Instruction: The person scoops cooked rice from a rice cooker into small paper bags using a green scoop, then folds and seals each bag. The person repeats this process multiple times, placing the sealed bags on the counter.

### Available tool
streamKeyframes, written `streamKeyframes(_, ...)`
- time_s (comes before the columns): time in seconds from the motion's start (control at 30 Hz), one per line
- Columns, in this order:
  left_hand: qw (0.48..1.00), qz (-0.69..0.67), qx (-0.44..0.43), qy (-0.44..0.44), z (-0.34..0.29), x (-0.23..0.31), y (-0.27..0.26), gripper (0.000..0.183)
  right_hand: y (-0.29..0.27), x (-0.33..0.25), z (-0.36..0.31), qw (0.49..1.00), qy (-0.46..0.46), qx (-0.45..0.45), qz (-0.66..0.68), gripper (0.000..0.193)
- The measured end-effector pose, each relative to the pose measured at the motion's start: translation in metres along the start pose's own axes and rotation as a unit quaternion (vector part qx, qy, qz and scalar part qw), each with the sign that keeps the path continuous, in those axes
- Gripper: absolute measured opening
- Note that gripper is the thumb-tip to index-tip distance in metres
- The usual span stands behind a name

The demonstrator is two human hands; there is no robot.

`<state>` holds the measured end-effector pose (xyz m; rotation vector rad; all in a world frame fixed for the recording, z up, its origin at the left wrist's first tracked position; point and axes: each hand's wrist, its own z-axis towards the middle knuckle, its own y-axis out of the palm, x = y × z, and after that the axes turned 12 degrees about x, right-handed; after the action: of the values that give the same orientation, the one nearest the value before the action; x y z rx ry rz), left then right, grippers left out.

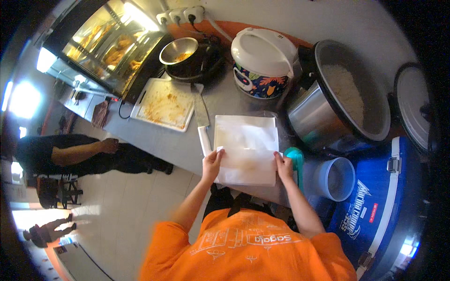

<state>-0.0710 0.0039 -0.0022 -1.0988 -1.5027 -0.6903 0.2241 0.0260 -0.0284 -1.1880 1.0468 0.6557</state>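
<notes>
A white sheet of paper [246,164] spans the space between my two hands at the counter's front edge. My left hand [213,165] pinches its left side, and my right hand [283,166] pinches the right. Beneath and behind it lies more white paper [246,125], flat on the metal counter. Faint yellowish patches show on the sheet, too blurred to make out. Just left of the paper rests a knife [201,112], its white handle toward me and its blade tip over the cutting board [142,108]. Close beside my right hand is a teal plastic item [295,161], partly hidden.
A floral rice cooker [262,77] and a large open pot [309,110] of rice stand behind. Right are a clear tub [340,180] and a blue cooler [370,201]. Back left, a metal bowl [171,48] adjoins a lit food case [112,47]. A person [79,152] stands left.
</notes>
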Motion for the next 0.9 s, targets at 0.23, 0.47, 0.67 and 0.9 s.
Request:
streamKeyframes(0.23,0.892,0.415,0.064,0.17,0.012,0.0,0.03,0.021,0.015,-0.027,0.006,0.953,-0.186,0.116,-0.21,0.011)
streamKeyframes(0.47,0.796,0.377,-0.029,0.472,-0.032,-0.007,0.012,0.057,0.049,-0.074,0.054,0.928,-0.249,-0.268,-0.075,0.036)
streamKeyframes(0.67,0.736,0.46,-0.163,0.47,-0.077,-0.028,0.043,0.066,0.081,-0.06,0.113,0.888,-0.376,-0.195,-0.178,0.038)
streamKeyframes(0.9,0.766,0.494,-0.096,0.399,-0.089,-0.027,0.063,0.074,0.082,-0.089,0.12,0.834,-0.356,-0.25,-0.339,0.042)
